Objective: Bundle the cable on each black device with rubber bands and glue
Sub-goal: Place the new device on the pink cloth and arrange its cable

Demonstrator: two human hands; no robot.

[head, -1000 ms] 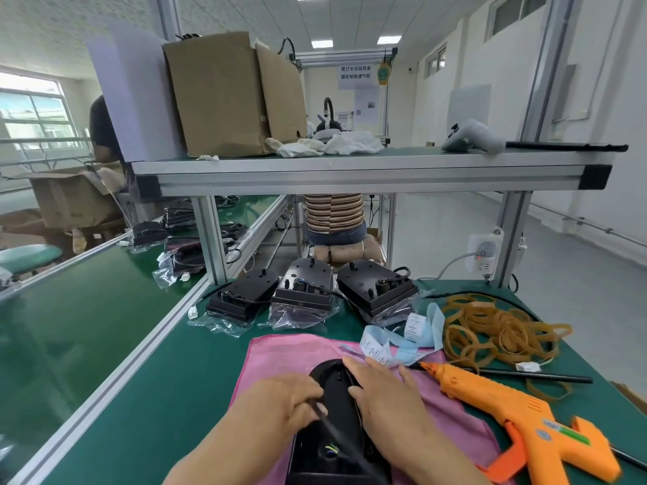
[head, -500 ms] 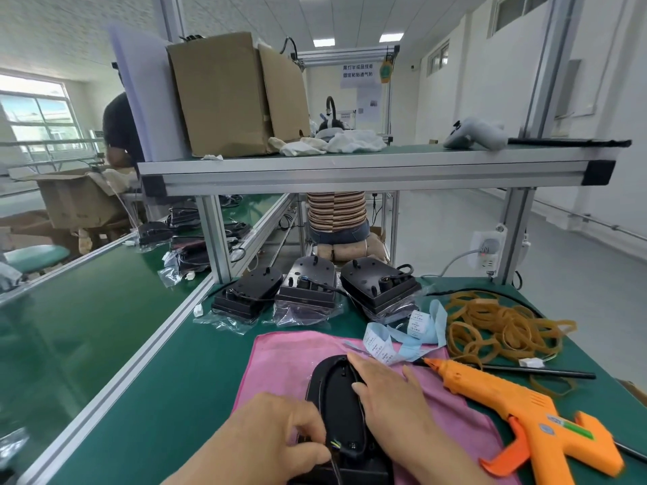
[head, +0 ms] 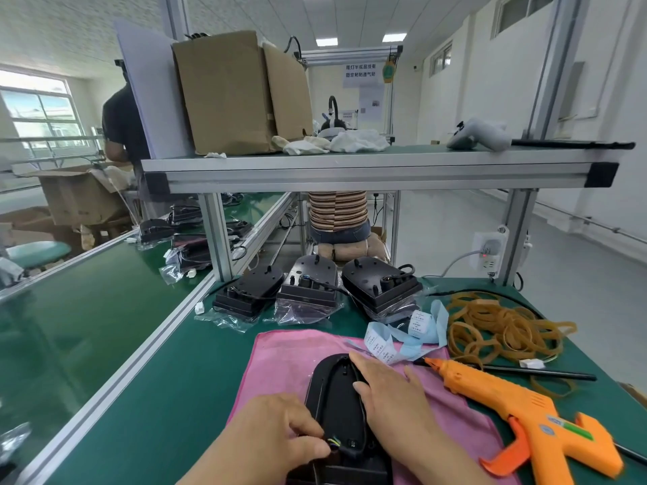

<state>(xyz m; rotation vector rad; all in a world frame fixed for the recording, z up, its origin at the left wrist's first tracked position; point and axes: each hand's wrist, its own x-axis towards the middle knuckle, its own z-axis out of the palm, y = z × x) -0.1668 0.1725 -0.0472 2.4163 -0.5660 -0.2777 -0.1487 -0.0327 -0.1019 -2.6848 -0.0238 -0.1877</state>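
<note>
A black device [head: 334, 397] lies on a pink cloth [head: 280, 355] in front of me, its thin black cable [head: 353, 372] looped along its top. My left hand [head: 280, 432] pinches the cable's end, where coloured wires show, near the device's lower part. My right hand [head: 392, 397] rests flat on the device's right side, fingers straight, pressing the cable loop down. An orange glue gun [head: 518, 411] lies to the right on the cloth's edge. A heap of tan rubber bands [head: 500, 327] sits behind it.
Three more black devices [head: 308, 288] in clear bags stand behind the cloth. A strip of blue-backed labels [head: 402, 330] lies between them and the cloth. A low shelf on aluminium posts [head: 367, 169] overhangs the bench. A green conveyor [head: 87, 316] runs along the left.
My left hand has slid down toward the cable's wire end and now pinches it. My right hand has stayed on the device. The view has tilted slightly.
</note>
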